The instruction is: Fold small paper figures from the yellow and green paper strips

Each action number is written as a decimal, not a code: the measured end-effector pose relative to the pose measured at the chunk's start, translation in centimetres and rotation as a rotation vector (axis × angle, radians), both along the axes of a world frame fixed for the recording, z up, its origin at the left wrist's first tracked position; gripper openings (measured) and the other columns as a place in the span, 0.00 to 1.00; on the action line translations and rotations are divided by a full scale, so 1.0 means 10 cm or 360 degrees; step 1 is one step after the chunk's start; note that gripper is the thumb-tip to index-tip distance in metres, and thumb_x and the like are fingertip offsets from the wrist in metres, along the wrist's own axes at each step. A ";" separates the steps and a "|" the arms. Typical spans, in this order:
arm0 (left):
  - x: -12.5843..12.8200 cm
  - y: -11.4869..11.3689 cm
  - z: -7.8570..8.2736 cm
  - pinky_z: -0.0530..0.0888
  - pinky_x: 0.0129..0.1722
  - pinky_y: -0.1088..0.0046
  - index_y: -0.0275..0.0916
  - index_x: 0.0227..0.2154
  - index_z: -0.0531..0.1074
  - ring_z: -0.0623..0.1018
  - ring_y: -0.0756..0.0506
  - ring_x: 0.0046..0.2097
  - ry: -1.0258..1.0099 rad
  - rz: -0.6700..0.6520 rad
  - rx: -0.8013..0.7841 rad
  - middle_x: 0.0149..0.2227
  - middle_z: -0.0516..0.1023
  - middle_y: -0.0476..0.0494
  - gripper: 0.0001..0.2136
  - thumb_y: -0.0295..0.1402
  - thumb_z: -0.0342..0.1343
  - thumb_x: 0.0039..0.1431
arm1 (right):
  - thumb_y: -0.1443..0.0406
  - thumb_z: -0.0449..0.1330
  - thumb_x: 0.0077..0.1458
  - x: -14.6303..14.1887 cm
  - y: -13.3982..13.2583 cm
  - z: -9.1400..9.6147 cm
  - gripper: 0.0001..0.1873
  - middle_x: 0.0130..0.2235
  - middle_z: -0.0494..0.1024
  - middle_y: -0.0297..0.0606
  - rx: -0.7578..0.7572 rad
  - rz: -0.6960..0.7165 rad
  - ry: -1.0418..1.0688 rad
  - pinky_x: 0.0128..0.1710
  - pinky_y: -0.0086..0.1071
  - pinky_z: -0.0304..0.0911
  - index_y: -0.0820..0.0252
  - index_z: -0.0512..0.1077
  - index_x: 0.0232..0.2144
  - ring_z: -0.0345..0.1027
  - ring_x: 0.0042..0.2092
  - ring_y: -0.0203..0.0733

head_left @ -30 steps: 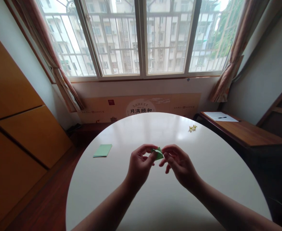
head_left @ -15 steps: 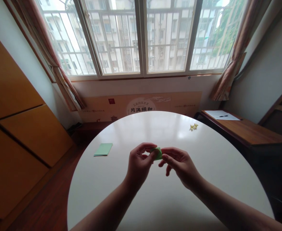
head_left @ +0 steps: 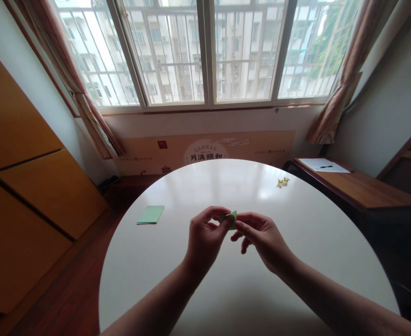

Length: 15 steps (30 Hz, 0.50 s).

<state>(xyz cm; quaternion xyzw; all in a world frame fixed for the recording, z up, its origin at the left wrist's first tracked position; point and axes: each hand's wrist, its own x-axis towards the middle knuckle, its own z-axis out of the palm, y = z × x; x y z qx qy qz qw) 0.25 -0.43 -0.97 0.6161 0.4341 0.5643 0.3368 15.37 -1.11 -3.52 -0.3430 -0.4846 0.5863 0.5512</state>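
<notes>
A small folded piece of green paper (head_left: 233,220) is held above the white table between my two hands. My left hand (head_left: 209,231) pinches it from the left, with the thumb across its near face. From the right, my right hand (head_left: 259,233) grips its edge between thumb and index finger, the other fingers loosely curled below. My fingers cover much of the paper, so its full shape is hidden. A stack of light green square paper (head_left: 151,214) lies on the table to the left.
Two small yellowish folded pieces (head_left: 283,182) sit near the far right edge of the round white table (head_left: 191,186). Beyond it on the right, a wooden side table (head_left: 373,191) bears a white sheet (head_left: 314,164) with a pen (head_left: 329,166).
My left thumb has moved slightly right and up over the green paper, and a pointed corner now stands up beside it. My right hand has hardly moved.
</notes>
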 end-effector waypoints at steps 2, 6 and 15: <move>0.00 0.00 0.00 0.74 0.24 0.74 0.37 0.30 0.79 0.79 0.45 0.31 -0.0003 0.0011 -0.0005 0.28 0.81 0.44 0.06 0.34 0.65 0.51 | 0.56 0.71 0.49 -0.01 -0.01 0.00 0.16 0.30 0.82 0.42 -0.0016 -0.0002 0.0002 0.18 0.26 0.66 0.61 0.80 0.36 0.77 0.30 0.44; 0.00 -0.01 0.01 0.73 0.24 0.75 0.36 0.31 0.81 0.79 0.44 0.31 0.0002 0.0004 0.0000 0.29 0.82 0.43 0.07 0.35 0.65 0.52 | 0.56 0.71 0.50 -0.01 -0.01 -0.02 0.15 0.32 0.83 0.42 -0.0036 -0.0016 0.0018 0.19 0.26 0.66 0.60 0.81 0.37 0.77 0.31 0.44; -0.03 0.02 0.01 0.74 0.22 0.76 0.35 0.37 0.82 0.76 0.49 0.25 -0.0105 -0.0234 -0.0076 0.31 0.83 0.41 0.12 0.38 0.59 0.60 | 0.57 0.71 0.50 0.07 0.03 -0.01 0.15 0.32 0.83 0.42 -0.0067 -0.0027 0.0103 0.19 0.25 0.66 0.60 0.81 0.38 0.77 0.33 0.44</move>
